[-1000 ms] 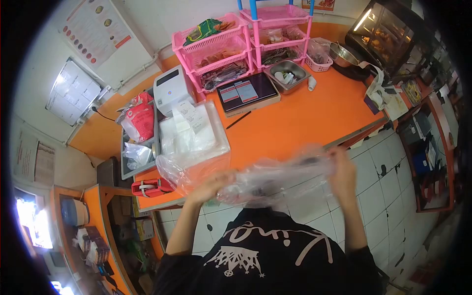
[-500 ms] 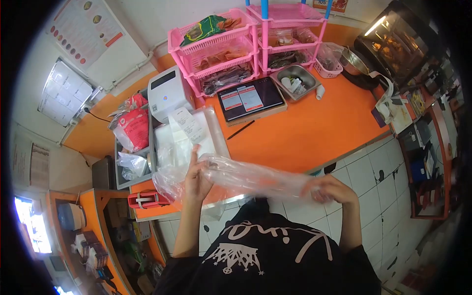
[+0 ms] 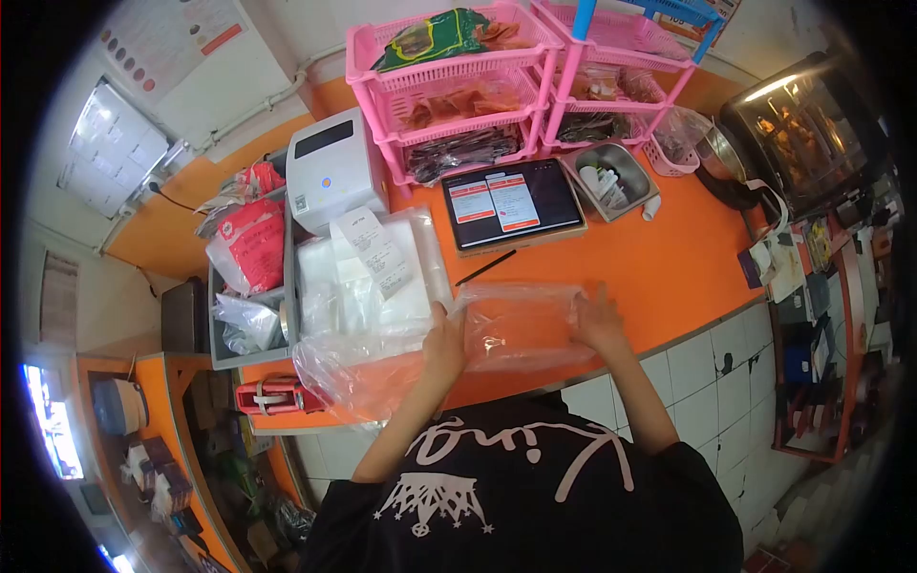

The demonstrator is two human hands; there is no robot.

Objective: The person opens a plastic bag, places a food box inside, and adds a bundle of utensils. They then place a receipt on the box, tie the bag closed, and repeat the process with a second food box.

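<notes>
A clear plastic bag (image 3: 525, 329) lies stretched across the orange counter between my two hands. At its left end, my left hand (image 3: 445, 346) is closed on the film, forefinger pointing up. My right hand (image 3: 600, 322) rests on the bag's right end with fingers stretched out and slightly apart. Just beyond the left hand are a stack of clear bags (image 3: 420, 258) and a printed receipt (image 3: 373, 253) lying on it. More crumpled clear film (image 3: 349, 372) spreads under my left forearm. A black stylus or pen (image 3: 485, 267) lies above the bag.
A tablet (image 3: 516, 207) and a metal tray (image 3: 616, 181) stand at the back of the orange counter (image 3: 688, 277). A white printer (image 3: 334, 172), grey bin (image 3: 248, 358) and red object (image 3: 277, 396) are left. Pink racks (image 3: 454, 81) rise behind; a lit display cabinet (image 3: 802, 134) stands right.
The bag has come down from the air in front of my body onto the counter. Both hands moved forward; the left also shifted right, and the right hand's fingers have straightened.
</notes>
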